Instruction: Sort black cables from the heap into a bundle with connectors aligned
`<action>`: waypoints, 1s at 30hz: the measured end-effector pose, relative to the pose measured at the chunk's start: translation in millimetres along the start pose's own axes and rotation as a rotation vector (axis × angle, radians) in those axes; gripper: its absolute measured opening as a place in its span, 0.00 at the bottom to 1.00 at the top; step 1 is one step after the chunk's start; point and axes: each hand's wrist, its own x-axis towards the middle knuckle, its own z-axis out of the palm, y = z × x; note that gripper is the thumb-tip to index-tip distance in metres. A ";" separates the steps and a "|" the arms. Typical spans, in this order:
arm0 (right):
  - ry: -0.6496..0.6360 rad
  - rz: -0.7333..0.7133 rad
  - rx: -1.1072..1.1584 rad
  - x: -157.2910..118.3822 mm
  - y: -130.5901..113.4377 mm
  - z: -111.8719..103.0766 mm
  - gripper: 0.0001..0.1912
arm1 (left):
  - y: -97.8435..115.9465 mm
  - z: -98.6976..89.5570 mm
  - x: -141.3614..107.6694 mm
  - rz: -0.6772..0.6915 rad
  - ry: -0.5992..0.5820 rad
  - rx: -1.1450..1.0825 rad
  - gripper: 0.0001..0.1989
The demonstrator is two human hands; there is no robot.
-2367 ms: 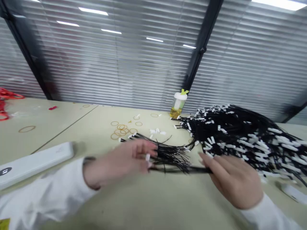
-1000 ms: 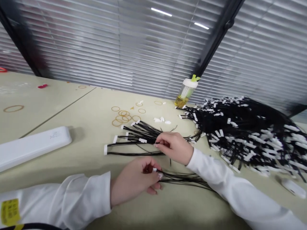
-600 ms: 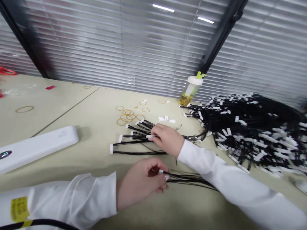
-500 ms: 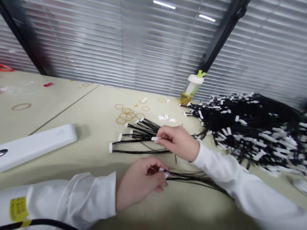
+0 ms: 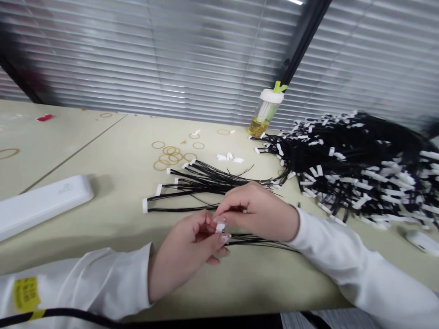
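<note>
Close together over the table, my two hands meet fingertip to fingertip. My left hand (image 5: 187,256) is closed in a pinch on the white-ended tip of a black wire harness (image 5: 260,241), whose wires trail off to the right under my right wrist. My right hand (image 5: 259,211) pinches at a small white connector (image 5: 220,227) between the fingertips; whether it touches the harness tip is hidden by the fingers. Just beyond lies a fanned row of black wire harnesses (image 5: 206,183) with white connectors pointing left.
A large heap of black harnesses (image 5: 370,160) fills the right side. Behind are loose white connectors (image 5: 229,157), rubber bands (image 5: 169,155) and a clear jar (image 5: 265,112) with yellow contents. A white oblong device (image 5: 44,203) lies left, a white mouse-like object (image 5: 421,241) right.
My right hand has come down from the row of harnesses to my left hand, bringing the white connector to its fingertips. The whole view has shifted slightly.
</note>
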 end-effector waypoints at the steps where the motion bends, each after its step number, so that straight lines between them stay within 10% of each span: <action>1: -0.013 0.016 0.041 0.1 0.1 1.6 0.07 | 1.8 0.4 -0.2 -0.006 0.001 0.005 0.07; 19: -0.206 -0.054 -0.051 -21.9 20.8 15.2 0.09 | 4.7 -4.2 -0.4 -0.018 0.015 0.148 0.09; 30: 0.078 -0.250 -0.537 -31.2 17.9 11.9 0.10 | 5.6 -9.6 0.5 0.118 0.004 0.203 0.08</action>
